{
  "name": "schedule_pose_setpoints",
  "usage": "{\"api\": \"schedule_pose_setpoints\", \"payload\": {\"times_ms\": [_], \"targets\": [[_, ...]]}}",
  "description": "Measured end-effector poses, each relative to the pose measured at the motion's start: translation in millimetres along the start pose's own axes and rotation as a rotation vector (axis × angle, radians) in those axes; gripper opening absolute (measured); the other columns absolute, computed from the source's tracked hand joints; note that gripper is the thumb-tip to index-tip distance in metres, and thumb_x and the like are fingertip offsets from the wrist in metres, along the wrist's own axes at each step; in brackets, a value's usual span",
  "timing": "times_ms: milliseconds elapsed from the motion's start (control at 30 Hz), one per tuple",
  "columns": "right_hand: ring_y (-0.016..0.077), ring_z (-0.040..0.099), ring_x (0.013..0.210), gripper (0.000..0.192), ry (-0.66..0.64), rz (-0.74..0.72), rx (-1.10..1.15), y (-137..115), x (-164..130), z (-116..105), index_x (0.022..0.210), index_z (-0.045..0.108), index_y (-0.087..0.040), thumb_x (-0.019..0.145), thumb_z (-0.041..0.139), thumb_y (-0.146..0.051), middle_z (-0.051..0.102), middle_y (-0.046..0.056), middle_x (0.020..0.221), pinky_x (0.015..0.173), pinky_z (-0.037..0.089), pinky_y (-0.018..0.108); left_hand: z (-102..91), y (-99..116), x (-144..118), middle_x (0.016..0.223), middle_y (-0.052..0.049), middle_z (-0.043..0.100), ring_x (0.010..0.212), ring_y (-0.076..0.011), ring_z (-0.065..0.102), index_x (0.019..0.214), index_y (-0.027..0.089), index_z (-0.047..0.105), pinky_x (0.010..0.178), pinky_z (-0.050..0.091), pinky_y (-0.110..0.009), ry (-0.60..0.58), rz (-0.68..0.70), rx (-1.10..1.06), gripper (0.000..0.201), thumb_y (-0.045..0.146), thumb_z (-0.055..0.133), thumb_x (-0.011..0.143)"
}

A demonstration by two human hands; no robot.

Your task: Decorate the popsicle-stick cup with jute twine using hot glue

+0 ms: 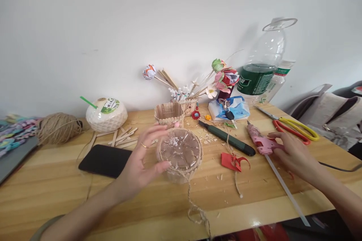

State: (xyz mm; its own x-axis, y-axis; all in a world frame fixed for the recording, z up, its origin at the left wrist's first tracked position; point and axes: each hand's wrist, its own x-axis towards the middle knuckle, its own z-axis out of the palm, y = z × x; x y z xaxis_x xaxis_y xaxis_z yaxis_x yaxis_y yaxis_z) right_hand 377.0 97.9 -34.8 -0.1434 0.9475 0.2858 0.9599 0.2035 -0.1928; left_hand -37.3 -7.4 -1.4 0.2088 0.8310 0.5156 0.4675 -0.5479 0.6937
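Observation:
A clear plastic bottle base (180, 150), ringed at its edge with twine and with light wooden sticks around its side, stands upside down in the middle of the table. My left hand (145, 158) is beside it, thumb and fingers apart around its left edge; whether they touch it I cannot tell. A loose twine tail (195, 211) runs from the ring towards the table's front edge. On the right, my right hand (292, 154) has its fingers around the handle of a pink hot glue gun (261, 143). A long glue stick (288, 192) sticks out of its rear.
Close by lie a dark green utility knife (229, 139), red paper scraps (233, 162), scissors (294, 126) and a black phone (106, 160). Behind stand a stick-covered holder (169, 115), paper flowers (226, 79) and a large bottle (263, 64). Twine ball (59, 128) and coconut (106, 115) are left.

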Motion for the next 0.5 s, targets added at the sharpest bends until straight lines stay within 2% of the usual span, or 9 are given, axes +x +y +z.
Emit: {"api": "schedule_pose_setpoints", "payload": {"times_ms": [67, 100, 167, 233, 333, 400, 500], "targets": [[0.0444, 0.051, 0.115, 0.025, 0.064, 0.008, 0.001, -22, -9, -14, 0.099, 0.052, -0.013, 0.082, 0.037, -0.022, 0.06, 0.027, 0.113, 0.09, 0.04, 0.055, 1.9, 10, 1, 0.113, -0.006, 0.06, 0.128, -0.0255, 0.04, 0.104, 0.026, 0.061, 0.108, 0.033, -0.051, 0.074, 0.107, 0.118, 0.02, 0.019, 0.059, 0.086], [0.0429, 0.05, 0.117, 0.025, 0.094, 0.004, 0.014, -38, -17, -21, 0.101, 0.052, -0.014, 0.084, 0.036, -0.022, 0.059, 0.026, 0.116, 0.09, 0.041, 0.054, 3.2, 16, 1, 0.104, -0.004, 0.062, 0.123, -0.0238, 0.043, 0.095, 0.025, 0.063, 0.105, 0.037, -0.048, 0.087, 0.141, 0.157, 0.015, 0.015, 0.059, 0.085], [0.0329, 0.062, 0.099, 0.02, 0.092, -0.031, 0.202, -76, -39, -31, 0.102, 0.055, -0.02, 0.088, 0.042, -0.028, 0.066, 0.015, 0.104, 0.077, 0.05, 0.043, 6.1, 25, 2, 0.093, -0.003, 0.062, 0.114, -0.0219, 0.048, 0.085, 0.023, 0.063, 0.099, 0.041, -0.043, 0.1, 0.199, 0.204, 0.013, 0.011, 0.061, 0.083], [0.0228, 0.067, 0.079, 0.016, -0.059, -0.18, 0.415, -119, -64, -34, 0.096, 0.06, -0.025, 0.087, 0.05, -0.033, 0.07, 0.006, 0.088, 0.064, 0.053, 0.031, 8.6, 31, 2, 0.086, -0.002, 0.061, 0.106, -0.0211, 0.05, 0.081, 0.022, 0.064, 0.095, 0.043, -0.042, 0.109, 0.248, 0.238, 0.012, 0.011, 0.062, 0.083], [0.0171, 0.067, 0.076, 0.013, -0.302, -0.239, 0.69, -172, -92, -26, 0.091, 0.063, -0.025, 0.088, 0.053, -0.032, 0.071, 0.002, 0.086, 0.067, 0.053, 0.027, 10.5, 36, 2, 0.078, -0.002, 0.061, 0.096, -0.02, 0.051, 0.08, 0.022, 0.066, 0.091, 0.044, -0.041, 0.119, 0.315, 0.309, 0.013, 0.009, 0.062, 0.081], [0.0175, 0.066, 0.084, 0.016, -0.418, -0.193, 0.858, -194, -99, -18, 0.098, 0.063, -0.024, 0.085, 0.057, -0.031, 0.071, 0.003, 0.093, 0.075, 0.052, 0.028, 10.6, 36, 0, 0.076, -0.001, 0.063, 0.094, -0.0197, 0.052, 0.081, 0.022, 0.067, 0.091, 0.044, -0.04, 0.125, 0.348, 0.352, 0.015, 0.008, 0.063, 0.081], [0.0167, 0.064, 0.081, 0.015, -0.625, -0.101, 1.076, -206, -94, -13, 0.09, 0.061, -0.02, 0.08, 0.061, -0.031, 0.069, 0.003, 0.086, 0.072, 0.05, 0.026, 10.6, 32, -6, 0.079, 0.0, 0.068, 0.098, -0.0208, 0.054, 0.083, 0.023, 0.067, 0.096, 0.042, -0.044, 0.106, 0.38, 0.397, 0.015, 0.009, 0.061, 0.082]]}}
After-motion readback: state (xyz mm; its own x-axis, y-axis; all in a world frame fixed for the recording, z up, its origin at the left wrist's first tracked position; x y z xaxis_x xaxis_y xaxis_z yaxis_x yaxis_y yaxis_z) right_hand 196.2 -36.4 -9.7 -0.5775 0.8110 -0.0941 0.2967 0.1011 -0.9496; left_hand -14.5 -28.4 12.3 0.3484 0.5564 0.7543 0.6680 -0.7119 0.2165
